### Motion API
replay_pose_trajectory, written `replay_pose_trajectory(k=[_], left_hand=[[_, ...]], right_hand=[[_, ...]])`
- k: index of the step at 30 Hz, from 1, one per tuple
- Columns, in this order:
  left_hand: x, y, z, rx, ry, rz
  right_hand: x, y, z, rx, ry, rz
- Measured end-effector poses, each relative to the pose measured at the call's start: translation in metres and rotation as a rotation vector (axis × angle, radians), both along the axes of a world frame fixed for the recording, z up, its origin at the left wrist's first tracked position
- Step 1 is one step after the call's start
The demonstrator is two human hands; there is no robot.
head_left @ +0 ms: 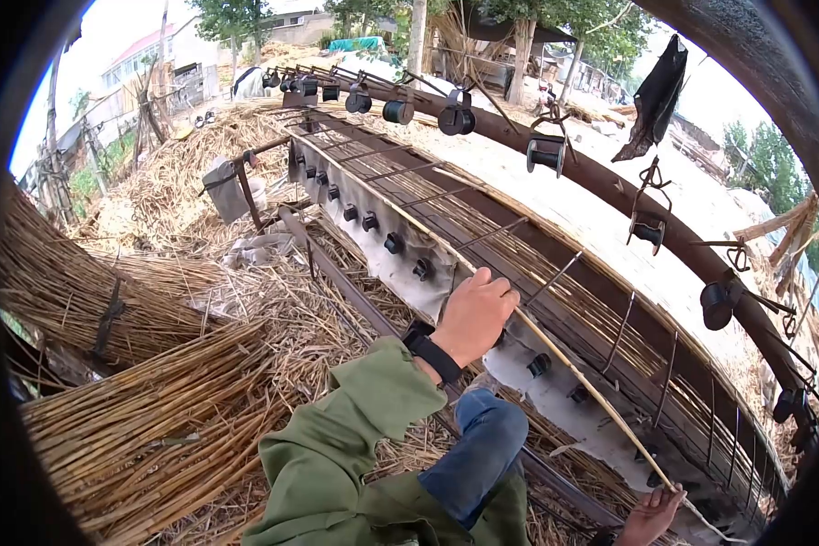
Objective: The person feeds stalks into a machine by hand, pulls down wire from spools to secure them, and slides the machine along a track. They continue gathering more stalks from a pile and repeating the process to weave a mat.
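Observation:
A long, thin reed stalk (578, 375) runs along the near edge of a metal weaving frame (555, 223). My left hand (473, 316), with a black band at the wrist, is closed over the stalk near the middle of the frame. At the lower right, my right hand (651, 516) pinches the same stalk close to its thin, frayed end. Dark spools (393, 243) hang in a row along the pale sheet (437, 291) on the frame's near side. Laid reeds (555, 268) lie on the frame behind upright metal pins.
Larger wire spools (545, 155) hang from a curved brown pipe (601, 182) above the frame. Bundled reeds (155, 437) lie at the left, with loose straw (309, 355) beside them. A brown metal bar (346, 282) runs between the straw and the frame.

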State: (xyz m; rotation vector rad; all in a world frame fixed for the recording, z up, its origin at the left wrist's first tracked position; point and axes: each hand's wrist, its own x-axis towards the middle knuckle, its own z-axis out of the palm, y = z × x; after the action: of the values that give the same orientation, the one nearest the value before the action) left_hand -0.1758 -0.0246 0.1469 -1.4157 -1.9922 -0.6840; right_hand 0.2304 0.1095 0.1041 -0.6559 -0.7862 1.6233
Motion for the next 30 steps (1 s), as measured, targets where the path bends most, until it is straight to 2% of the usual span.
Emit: replay_pose_trajectory(k=[2,4,8,11,14,17,18,23,30], left_hand=[[-0.008,0.006,-0.006,-0.037,-0.004,0.031],[-0.016,0.013,-0.014,-0.077,-0.007,0.068],[0.003,0.024,-0.033,-0.075,-0.001,-0.017],[0.034,0.023,-0.026,-0.107,-0.041,-0.104],[0.05,0.021,-0.019,0.026,-0.015,-0.251],[0.042,0.014,-0.007,-0.056,-0.057,-0.322],[0.042,0.014,-0.004,0.006,-0.091,-0.384],[0.056,0.024,0.005,0.15,-0.122,-0.385],[0.065,0.026,0.0,0.2,-0.218,-0.376]], right_hand=[[-0.004,-0.007,-0.001,0.033,-0.073,-0.037],[-0.011,-0.012,-0.01,-0.014,-0.006,-0.02],[-0.042,-0.033,-0.011,0.042,-0.043,0.1],[-0.072,-0.038,-0.022,0.12,-0.15,0.031],[-0.081,-0.04,-0.014,0.15,-0.125,0.026],[-0.064,-0.036,-0.016,0.175,-0.045,0.052],[-0.055,-0.035,-0.012,0.188,-0.011,-0.009],[0.003,-0.022,0.004,0.212,0.112,-0.269],[0.007,0.013,0.023,0.261,0.096,-0.298]])
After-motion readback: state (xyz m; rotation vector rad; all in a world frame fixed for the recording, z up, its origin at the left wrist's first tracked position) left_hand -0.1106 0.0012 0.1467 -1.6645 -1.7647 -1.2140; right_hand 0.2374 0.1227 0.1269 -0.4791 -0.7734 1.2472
